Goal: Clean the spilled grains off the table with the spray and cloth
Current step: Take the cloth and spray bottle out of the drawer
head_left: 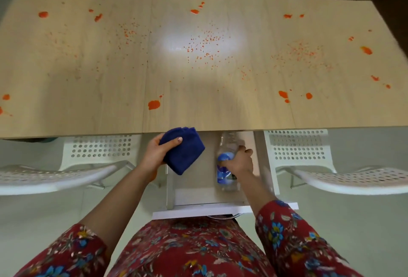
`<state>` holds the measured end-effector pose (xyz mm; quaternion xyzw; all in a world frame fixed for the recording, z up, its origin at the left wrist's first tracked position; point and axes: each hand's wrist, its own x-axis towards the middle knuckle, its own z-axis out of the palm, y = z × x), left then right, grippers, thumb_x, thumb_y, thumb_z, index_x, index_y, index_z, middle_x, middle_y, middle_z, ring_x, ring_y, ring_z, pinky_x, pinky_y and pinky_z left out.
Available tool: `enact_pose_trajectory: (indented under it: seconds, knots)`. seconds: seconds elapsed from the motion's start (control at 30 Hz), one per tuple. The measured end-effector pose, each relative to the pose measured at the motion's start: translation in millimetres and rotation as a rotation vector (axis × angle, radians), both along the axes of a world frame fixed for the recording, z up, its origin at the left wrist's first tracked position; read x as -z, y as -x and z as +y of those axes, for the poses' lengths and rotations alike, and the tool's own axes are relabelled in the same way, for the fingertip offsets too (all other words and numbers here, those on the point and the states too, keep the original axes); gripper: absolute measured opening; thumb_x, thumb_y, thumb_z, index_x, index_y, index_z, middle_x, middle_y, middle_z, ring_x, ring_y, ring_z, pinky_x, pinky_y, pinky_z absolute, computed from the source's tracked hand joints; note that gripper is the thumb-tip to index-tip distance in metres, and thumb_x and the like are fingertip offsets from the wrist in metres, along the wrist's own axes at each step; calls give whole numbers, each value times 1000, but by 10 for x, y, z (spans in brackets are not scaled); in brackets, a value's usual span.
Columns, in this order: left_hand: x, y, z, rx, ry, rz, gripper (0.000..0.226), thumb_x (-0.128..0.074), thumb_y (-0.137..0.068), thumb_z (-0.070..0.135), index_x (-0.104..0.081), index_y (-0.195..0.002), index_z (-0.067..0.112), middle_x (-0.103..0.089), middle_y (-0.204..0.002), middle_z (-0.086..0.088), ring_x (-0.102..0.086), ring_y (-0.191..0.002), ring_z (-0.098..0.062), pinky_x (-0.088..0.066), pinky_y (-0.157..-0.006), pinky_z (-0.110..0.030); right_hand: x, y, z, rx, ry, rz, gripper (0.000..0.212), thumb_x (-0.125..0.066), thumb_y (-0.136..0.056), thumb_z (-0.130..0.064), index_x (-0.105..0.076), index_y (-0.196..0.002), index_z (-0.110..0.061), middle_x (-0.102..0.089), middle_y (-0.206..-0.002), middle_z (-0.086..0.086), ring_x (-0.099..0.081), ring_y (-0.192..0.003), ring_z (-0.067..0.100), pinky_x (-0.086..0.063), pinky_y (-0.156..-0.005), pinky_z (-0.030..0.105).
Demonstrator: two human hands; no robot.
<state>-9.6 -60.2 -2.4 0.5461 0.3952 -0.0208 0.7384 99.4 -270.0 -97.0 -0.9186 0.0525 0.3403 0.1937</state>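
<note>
Below the near edge of a wooden table [88, 73], a person's left hand [154, 155] grips a folded blue cloth [184, 153], thumb pressed across its top. Just beside it, the right hand [239, 161] closes around a clear bottle with a blue label [225, 166], which lies in an open drawer [194, 188] under the tabletop. Orange grains [205, 44] lie scattered in three patches across the table, with larger orange blotches [153, 104] around them. White perforated chairs [97, 153] stand along both sides.
</note>
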Motion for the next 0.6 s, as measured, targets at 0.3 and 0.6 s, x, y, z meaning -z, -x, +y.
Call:
enact_pose_trajectory:
  seconds: [0.3, 0.6]
  knots:
    - [-185, 43, 237, -99, -73, -39, 23, -70, -86, 19, -65, -109, 21, -72, -105, -1, -68, -96, -16, -54, -73, -31, -81, 59, -151, -516, 1, -78, 43, -73, -78, -26, -43, -108, -22, -58, -94, -1, -57, -81, 19, -45, -65, 29]
    - [-263, -338, 206, -310, -21, -133, 20, -59, -90, 6, -63, -105, 19, -68, -101, 1, -63, -95, -16, -50, -82, -37, -837, -140, -431, 58, -651, -75, 59, -78, -60, 9, -64, -110, -19, -68, -109, 6, -65, -103, 25, -56, -87, 39]
